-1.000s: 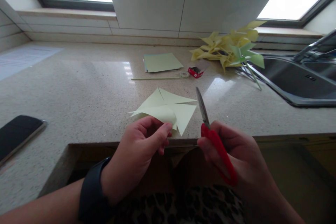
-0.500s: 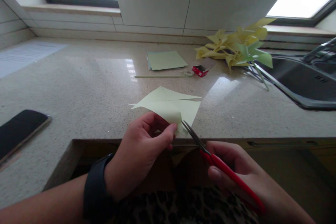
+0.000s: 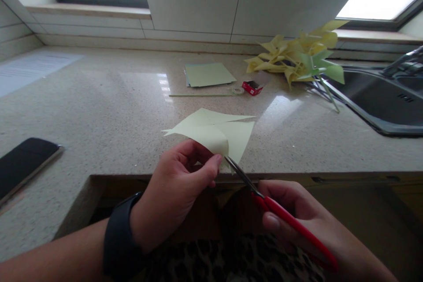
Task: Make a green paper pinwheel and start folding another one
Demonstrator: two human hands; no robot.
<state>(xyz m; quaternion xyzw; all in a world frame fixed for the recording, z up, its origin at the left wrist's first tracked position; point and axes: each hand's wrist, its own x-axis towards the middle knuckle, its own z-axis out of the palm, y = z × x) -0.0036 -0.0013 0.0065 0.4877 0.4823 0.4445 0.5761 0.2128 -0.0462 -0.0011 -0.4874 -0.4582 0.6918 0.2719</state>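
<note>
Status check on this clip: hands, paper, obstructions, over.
Left hand pinching pale green paper. Right hand gripping red scissors, blades at paper's near edge. Nothing between them.

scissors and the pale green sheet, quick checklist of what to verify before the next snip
1. Left hand pinches the curled flap of the pale green sheet: ok.
2. Right hand has a grip on the red-handled scissors: ok.
3. Blade tips meet the sheet's near corner: ok.
4. Left fingertips apart from the blades: not ok, they sit right beside the tips.
5. Rest of the sheet lies on the countertop: ok.
6. Blades on an existing cut line: cannot tell.
</note>
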